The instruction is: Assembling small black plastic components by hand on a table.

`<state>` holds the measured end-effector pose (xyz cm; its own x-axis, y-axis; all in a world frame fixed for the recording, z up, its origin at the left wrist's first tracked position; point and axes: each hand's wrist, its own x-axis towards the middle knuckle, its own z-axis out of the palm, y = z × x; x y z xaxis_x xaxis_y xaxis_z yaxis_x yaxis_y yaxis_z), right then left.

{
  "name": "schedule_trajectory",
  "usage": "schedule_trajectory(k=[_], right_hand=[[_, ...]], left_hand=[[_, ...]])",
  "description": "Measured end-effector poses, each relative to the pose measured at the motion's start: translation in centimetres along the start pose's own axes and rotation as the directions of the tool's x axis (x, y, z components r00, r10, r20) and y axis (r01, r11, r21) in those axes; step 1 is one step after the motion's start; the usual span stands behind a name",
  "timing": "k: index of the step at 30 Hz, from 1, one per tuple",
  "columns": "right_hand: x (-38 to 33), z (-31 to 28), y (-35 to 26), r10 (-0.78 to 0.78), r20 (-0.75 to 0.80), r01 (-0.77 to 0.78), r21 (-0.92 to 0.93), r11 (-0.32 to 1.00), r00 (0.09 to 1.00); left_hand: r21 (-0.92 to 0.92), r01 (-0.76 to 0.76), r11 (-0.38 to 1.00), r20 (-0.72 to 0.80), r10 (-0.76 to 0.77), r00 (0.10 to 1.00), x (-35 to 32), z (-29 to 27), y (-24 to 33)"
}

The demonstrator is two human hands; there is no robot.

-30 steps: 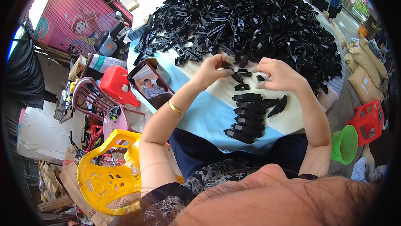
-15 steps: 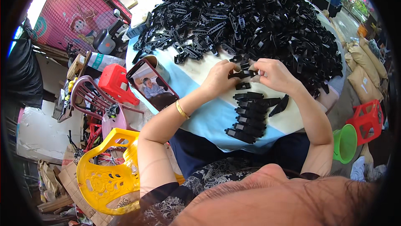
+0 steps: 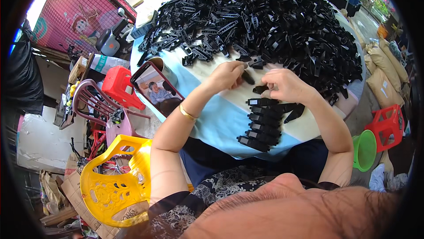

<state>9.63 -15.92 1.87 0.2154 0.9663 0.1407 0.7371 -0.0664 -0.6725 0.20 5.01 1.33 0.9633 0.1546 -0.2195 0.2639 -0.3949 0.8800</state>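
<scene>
Bent over the table, my left hand (image 3: pixel 227 75) is closed on a black plastic piece (image 3: pixel 248 77) that sticks out below its fingertips. My right hand (image 3: pixel 286 84), also closed, is just to the right, with thumb and fingers pinched at another black plastic piece (image 3: pixel 259 89). Below it runs a row of several black plastic parts (image 3: pixel 263 122), lying side by side on the cloth, with a loose black part (image 3: pixel 294 113) at their right. One more black part (image 3: pixel 256 63) lies between the hands and the pile.
A large heap of black plastic parts (image 3: pixel 265 18) covers the far side of the cloth-topped table (image 3: pixel 212 119). A phone (image 3: pixel 157 89) leans on a can (image 3: pixel 164 69) at left. Around stand a yellow chair (image 3: pixel 115 181), red stools (image 3: pixel 119 86) and a green bin (image 3: pixel 365 150).
My hands were close together on black parts and have now moved apart. The left holds a dark piece; the right has come slightly nearer the row.
</scene>
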Motion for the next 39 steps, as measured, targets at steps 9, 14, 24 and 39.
schedule_trajectory(k=[9,14,24,39], right_hand=[[0.0,-0.6,0.5,-0.132,-0.443,-0.06,-0.394,0.917,0.886],[-0.3,0.4,0.2,-0.169,-0.302,0.033,-0.408,0.912,0.938],[0.4,0.7,0.8,-0.196,-0.197,0.11,-0.376,0.92,0.961],[-0.4,-1.3,1.4,-0.129,-0.332,-0.073,-0.533,0.843,0.934]], left_hand=[[0.583,-0.407,0.703,-0.088,0.553,0.829,-0.9,1.6,-1.4],[0.463,-0.406,0.788,-0.114,0.508,0.854,-1.4,2.6,-0.6],[0.393,-0.421,0.818,-0.071,0.483,0.873,-0.8,2.1,-0.6],[0.651,-0.292,0.701,-0.246,0.559,0.792,3.9,-0.3,2.1]])
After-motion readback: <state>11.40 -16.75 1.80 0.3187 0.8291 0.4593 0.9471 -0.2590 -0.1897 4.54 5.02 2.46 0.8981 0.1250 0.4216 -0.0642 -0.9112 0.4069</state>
